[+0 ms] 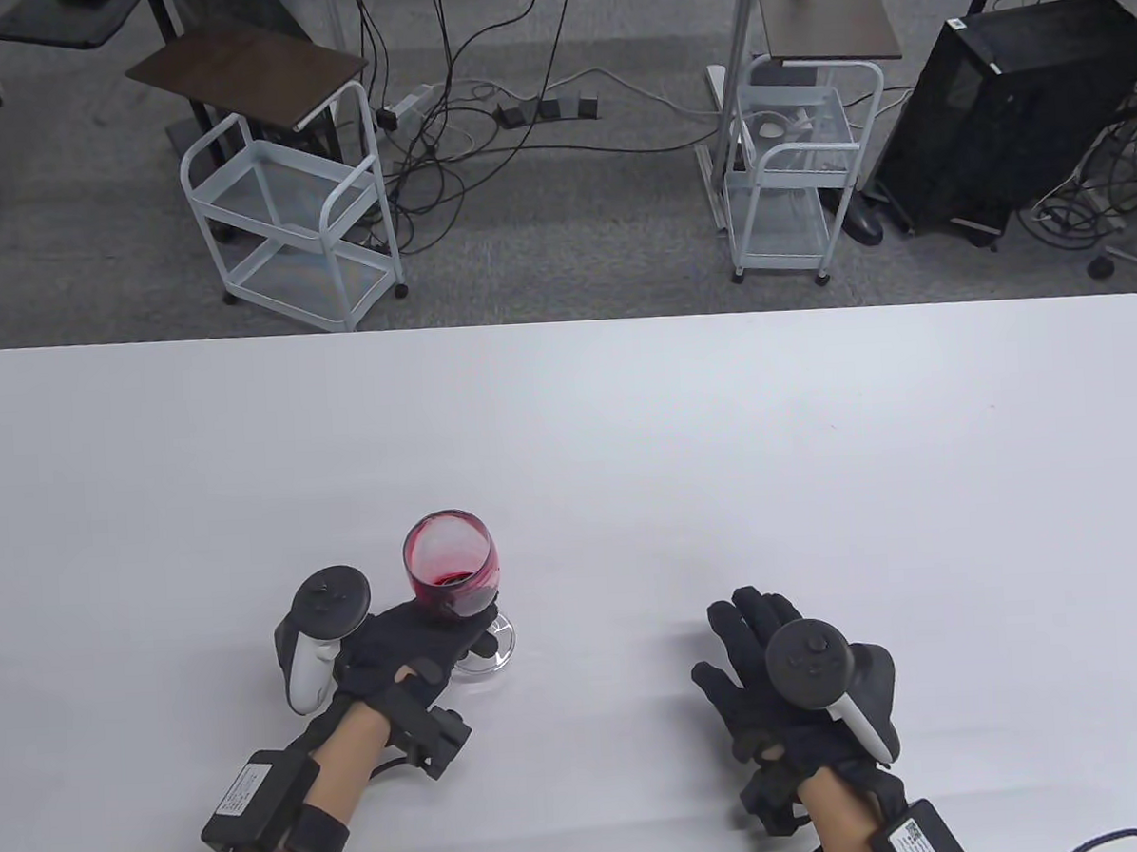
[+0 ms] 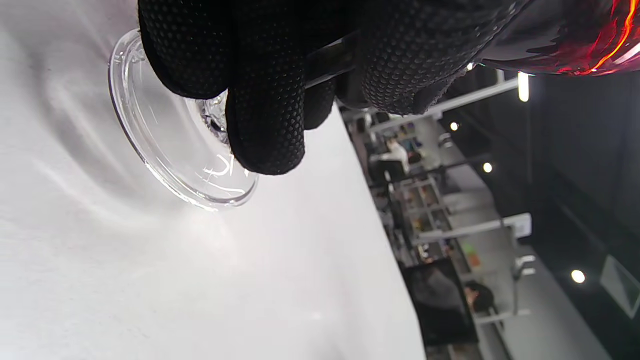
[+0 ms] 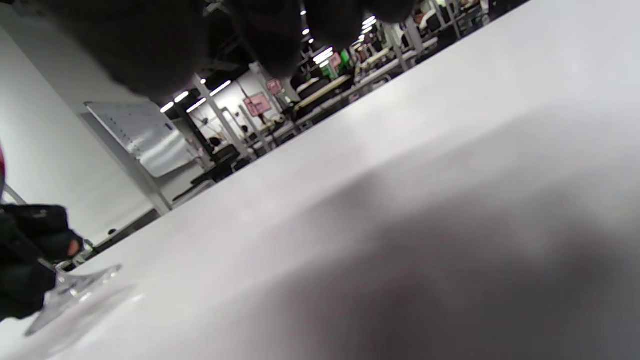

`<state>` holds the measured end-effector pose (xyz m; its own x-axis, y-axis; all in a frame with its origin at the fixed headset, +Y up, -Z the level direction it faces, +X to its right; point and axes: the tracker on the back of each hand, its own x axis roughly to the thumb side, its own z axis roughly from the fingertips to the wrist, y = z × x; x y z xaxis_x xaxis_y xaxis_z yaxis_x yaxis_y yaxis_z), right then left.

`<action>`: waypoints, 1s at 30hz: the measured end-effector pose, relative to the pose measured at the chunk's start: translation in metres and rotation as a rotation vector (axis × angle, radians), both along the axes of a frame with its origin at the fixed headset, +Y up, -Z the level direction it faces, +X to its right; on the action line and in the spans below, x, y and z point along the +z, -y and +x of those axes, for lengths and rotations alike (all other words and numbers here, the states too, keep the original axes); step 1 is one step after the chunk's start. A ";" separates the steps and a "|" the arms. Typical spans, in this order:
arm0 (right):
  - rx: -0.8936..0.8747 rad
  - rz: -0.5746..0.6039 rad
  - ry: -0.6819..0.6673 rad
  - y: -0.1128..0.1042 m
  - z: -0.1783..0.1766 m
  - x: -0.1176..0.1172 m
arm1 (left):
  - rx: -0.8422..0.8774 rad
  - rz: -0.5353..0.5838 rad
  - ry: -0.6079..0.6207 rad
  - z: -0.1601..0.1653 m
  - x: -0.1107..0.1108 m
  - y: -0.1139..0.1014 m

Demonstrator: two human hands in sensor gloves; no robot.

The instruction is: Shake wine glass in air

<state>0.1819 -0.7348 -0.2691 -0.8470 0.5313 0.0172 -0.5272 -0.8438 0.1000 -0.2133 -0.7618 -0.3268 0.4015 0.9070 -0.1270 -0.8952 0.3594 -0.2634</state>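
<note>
While tilted just off the tabletop (image 1: 568, 426), wine glass (image 1: 450, 565) stem in left grip (image 1: 399, 649); right grip (image 1: 791, 681) well apart, fingers spread, holding nothing.

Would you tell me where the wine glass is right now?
In the table view the wine glass is near the table's front left, its stem gripped by the left hand.

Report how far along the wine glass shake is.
Done: the left hand grips the wine glass by its stem, fingers wrapped just above the foot. In hand: the lift; the foot looks tilted at the table, one edge barely raised in the right wrist view. Left: raising it clear and shaking it. The right hand rests apart, holding nothing.
</note>
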 end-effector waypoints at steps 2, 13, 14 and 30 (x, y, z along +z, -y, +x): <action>-0.002 -0.001 -0.002 0.000 0.000 0.000 | -0.004 -0.006 -0.004 -0.001 0.000 0.003; -0.001 -0.006 -0.001 0.001 0.000 0.000 | -0.021 -0.020 0.019 0.002 0.000 0.012; 0.000 -0.006 -0.001 0.001 -0.001 0.000 | -0.033 -0.016 0.018 0.002 -0.001 0.012; -0.007 -0.013 0.000 0.001 0.000 0.000 | -0.273 -0.033 0.010 -0.033 0.016 -0.006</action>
